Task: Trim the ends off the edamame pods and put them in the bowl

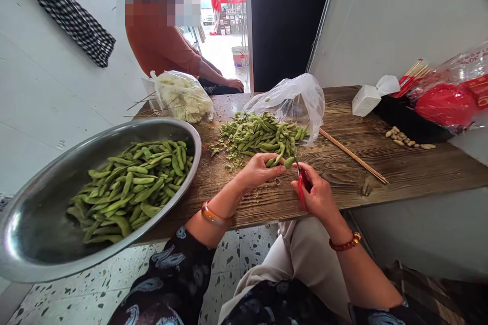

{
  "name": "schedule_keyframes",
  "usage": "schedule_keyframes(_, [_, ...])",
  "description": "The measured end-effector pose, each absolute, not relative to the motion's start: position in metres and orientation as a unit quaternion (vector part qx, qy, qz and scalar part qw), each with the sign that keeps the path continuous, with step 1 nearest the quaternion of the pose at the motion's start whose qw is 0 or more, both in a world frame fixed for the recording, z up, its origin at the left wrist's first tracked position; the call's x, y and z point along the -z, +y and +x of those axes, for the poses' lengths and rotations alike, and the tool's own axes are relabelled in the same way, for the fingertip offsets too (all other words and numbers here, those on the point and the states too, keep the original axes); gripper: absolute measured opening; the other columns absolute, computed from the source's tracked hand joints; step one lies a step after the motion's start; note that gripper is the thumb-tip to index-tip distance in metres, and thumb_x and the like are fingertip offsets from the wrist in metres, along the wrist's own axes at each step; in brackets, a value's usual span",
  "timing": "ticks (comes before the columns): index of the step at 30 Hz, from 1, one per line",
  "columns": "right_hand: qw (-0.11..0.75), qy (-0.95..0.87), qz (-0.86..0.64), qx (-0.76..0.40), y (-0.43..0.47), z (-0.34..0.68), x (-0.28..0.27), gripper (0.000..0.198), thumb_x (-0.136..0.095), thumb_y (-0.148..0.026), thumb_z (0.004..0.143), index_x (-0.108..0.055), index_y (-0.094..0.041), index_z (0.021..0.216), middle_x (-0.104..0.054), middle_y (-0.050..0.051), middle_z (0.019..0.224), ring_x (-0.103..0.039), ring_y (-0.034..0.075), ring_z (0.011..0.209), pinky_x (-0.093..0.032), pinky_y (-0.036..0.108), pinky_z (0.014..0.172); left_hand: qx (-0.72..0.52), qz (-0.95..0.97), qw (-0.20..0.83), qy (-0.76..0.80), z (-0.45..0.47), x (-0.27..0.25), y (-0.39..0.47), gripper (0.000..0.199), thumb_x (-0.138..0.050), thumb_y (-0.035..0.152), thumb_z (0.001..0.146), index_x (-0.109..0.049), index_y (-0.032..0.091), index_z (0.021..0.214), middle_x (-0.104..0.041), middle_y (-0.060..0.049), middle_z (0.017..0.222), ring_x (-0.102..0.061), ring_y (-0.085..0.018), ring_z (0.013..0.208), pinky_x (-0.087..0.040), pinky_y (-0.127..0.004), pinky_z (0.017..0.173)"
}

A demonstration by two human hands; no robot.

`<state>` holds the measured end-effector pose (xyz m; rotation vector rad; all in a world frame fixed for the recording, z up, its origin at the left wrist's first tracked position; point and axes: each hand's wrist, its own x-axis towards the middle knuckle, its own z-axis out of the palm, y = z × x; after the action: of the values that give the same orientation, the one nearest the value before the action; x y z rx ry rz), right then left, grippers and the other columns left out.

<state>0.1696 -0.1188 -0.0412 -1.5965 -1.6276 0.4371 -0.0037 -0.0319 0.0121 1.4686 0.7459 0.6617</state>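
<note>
Between the fingers of my left hand [261, 170] are green edamame pods [279, 157], one with its tip pointing right. My right hand [315, 190] is closed around red-handled scissors [302, 190], whose blades reach up beside the end of a pod. Just beyond both hands lies a heap of edamame pods [263, 132] with bits of stem and leaf, partly in front of a clear plastic bag [305, 99]. To the left, a large metal basin [196, 147] holds many more pods [133, 188].
The wooden table [343, 162] bears skewers [354, 157], peanuts [406, 139], a white box [366, 100] and red plastic packages [446, 104] at right. A bag of pale vegetable pieces [183, 96] stands behind the basin. Another person [163, 45] sits across the table near the doorway.
</note>
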Motion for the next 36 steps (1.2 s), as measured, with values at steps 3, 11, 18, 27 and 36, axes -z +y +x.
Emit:
schedule_keyframes(3, [0.399,-0.647,-0.628,-0.168,-0.119,0.170,0.043,0.048,-0.050,-0.050,0.088,-0.053,-0.018,0.124,-0.069,0.004,0.084,-0.063,0.017,0.072,-0.047,0.027,0.068,-0.283,0.644,0.626,0.337,-0.003,-0.010,-0.031,0.045,-0.075,0.048,0.064,-0.062,0.011,0.085,-0.042,0.006,0.055,-0.034,-0.004,0.047,-0.028,-0.019,0.045])
schedule_keyframes(11, [0.375,-0.650,-0.643,-0.153,-0.120,0.169,0.044,0.049,-0.048,-0.050,0.089,-0.056,-0.017,0.125,-0.073,0.007,0.088,-0.066,0.020,0.074,-0.049,0.030,0.070,-0.289,0.661,0.602,0.342,-0.002,-0.010,-0.031,0.042,-0.073,0.050,0.065,-0.064,0.011,0.079,-0.042,0.005,0.057,-0.032,-0.004,0.049,-0.022,-0.020,0.046])
schedule_keyframes(18, [0.380,-0.650,-0.640,-0.151,-0.120,0.169,0.044,0.049,-0.049,-0.051,0.089,-0.055,-0.019,0.125,-0.073,0.005,0.088,-0.066,0.019,0.074,-0.049,0.029,0.069,-0.352,0.583,0.653,0.333,-0.002,-0.007,-0.026,0.037,-0.076,0.042,0.065,-0.059,0.012,0.078,-0.047,0.006,0.057,-0.035,-0.003,0.045,-0.023,-0.019,0.044])
schedule_keyframes(27, [0.350,-0.672,-0.647,-0.086,-0.120,0.165,0.037,0.047,-0.049,-0.052,0.088,-0.056,-0.021,0.121,-0.065,0.000,0.071,-0.059,0.017,0.062,-0.044,0.028,0.063,-0.417,0.458,0.722,0.308,-0.006,-0.010,-0.023,0.036,-0.078,0.031,0.063,-0.051,0.015,0.080,-0.064,0.001,0.069,-0.048,-0.004,0.044,-0.020,-0.016,0.038])
schedule_keyframes(36, [0.340,-0.683,-0.642,-0.076,-0.121,0.165,0.038,0.046,-0.048,-0.051,0.089,-0.056,-0.021,0.122,-0.064,0.001,0.071,-0.058,0.017,0.062,-0.042,0.028,0.062,-0.360,0.457,0.763,0.282,-0.001,-0.007,-0.029,0.037,-0.079,0.031,0.063,-0.054,0.014,0.084,-0.065,-0.001,0.070,-0.047,-0.003,0.043,-0.021,-0.014,0.037])
